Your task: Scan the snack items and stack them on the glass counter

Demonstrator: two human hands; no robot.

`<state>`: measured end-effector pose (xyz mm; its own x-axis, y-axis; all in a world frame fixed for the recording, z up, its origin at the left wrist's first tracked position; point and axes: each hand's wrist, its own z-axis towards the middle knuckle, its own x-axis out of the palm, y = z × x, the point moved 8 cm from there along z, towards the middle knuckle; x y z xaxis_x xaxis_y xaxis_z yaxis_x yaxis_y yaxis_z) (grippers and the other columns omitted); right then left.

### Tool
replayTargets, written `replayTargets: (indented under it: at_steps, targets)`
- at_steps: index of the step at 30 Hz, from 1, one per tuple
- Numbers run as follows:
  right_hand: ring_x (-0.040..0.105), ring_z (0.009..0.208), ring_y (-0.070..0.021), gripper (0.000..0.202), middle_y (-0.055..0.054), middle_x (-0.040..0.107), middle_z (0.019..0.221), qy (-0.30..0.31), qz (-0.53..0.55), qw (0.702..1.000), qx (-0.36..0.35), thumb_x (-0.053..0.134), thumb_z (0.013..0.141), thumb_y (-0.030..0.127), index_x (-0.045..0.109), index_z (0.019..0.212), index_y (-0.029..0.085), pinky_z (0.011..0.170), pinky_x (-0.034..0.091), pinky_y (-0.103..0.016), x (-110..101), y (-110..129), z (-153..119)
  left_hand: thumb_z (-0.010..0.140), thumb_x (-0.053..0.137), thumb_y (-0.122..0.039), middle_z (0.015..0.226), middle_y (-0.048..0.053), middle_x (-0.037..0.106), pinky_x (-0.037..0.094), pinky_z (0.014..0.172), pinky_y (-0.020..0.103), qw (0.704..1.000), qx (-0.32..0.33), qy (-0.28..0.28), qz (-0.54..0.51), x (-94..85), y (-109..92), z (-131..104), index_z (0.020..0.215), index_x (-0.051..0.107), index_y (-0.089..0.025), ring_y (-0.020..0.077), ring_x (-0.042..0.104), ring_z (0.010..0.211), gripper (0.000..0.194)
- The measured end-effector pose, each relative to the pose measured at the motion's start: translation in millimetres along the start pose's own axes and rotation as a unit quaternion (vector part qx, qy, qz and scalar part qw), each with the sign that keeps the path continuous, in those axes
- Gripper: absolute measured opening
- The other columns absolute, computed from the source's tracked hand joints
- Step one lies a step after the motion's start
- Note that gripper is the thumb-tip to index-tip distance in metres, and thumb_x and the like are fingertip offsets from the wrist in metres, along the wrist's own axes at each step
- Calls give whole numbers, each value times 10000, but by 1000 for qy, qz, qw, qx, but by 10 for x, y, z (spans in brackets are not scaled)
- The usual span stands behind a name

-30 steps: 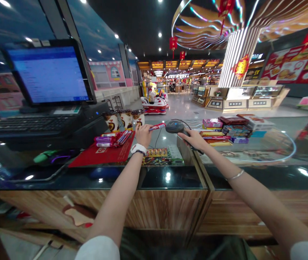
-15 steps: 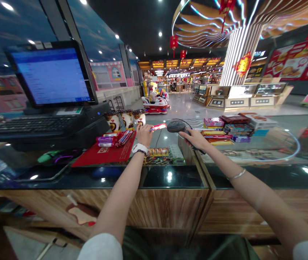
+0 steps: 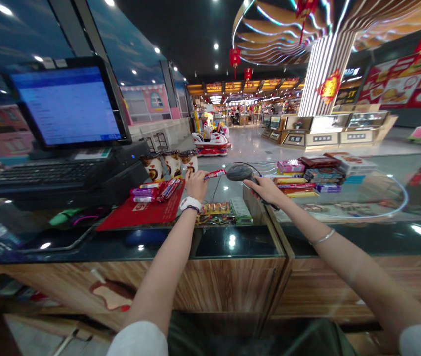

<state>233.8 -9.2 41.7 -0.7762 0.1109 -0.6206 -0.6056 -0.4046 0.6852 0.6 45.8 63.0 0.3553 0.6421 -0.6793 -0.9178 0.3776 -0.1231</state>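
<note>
My left hand (image 3: 196, 186) is closed on one end of a thin red candy bar (image 3: 215, 174), which points right above the glass counter. Gripped by its handle in my right hand (image 3: 264, 190) is a dark barcode scanner (image 3: 239, 172), its head just right of the bar's free end. Left of my left hand, purple and red candy packs (image 3: 154, 191) lie on a red mat (image 3: 146, 211). Behind them stand several lidded cups (image 3: 172, 164).
At the left are a monitor (image 3: 68, 106), a keyboard (image 3: 43, 170) and a mouse (image 3: 84, 216). Stacked candy boxes (image 3: 321, 170) and more bars (image 3: 295, 186) lie on the glass right of the scanner. The counter's dark front edge (image 3: 232, 244) runs below my forearms.
The bright light on the candy bar is gone. Both hands keep nearly the same position and hold, while the whole view has shifted slightly.
</note>
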Motion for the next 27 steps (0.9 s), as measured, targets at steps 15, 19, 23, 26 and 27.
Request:
replayTargets:
  at_steps: [15,19,23,26,27]
  targets:
    - [605,1146,-259,492,-129,648,1251,87,20,955,-281,591,811,205,559,1298,149,1008,479,-417,266,234,-73,904,589,-194,1096,40,749,296,1173,461,1000,8,-12,10,45,29,16,1053,708,-244,264,640,1062,197]
    - [568,1232,-250,623,-111,639,1287,113,-25,949,-294,511,710,55,567,1317,184,1098,411,-446,369,108,-43,897,585,-179,1099,46,748,312,1162,466,1000,7,-9,10,29,12,28,1045,709,-244,267,644,1067,203]
    - [544,1286,-267,681,-113,640,1292,153,-81,947,-271,475,642,-1,588,1285,193,1169,279,-560,455,-68,7,890,592,-181,1105,44,748,322,1156,472,1000,16,-9,0,-6,-39,36,1046,706,-245,271,644,1067,204]
    - [544,1285,-265,681,-113,646,1276,170,-102,943,-266,472,638,-9,588,1278,196,1159,282,-564,493,-156,23,896,587,-188,1107,39,748,314,1159,481,999,32,-4,-7,-19,-94,34,1045,702,-251,269,645,1057,199]
    - [550,1275,-263,679,-114,644,1277,174,-105,942,-267,474,644,-7,584,1283,195,1150,300,-552,503,-172,26,898,584,-188,1109,38,747,309,1162,482,999,38,-1,-9,-21,-112,32,1048,700,-251,268,644,1059,200]
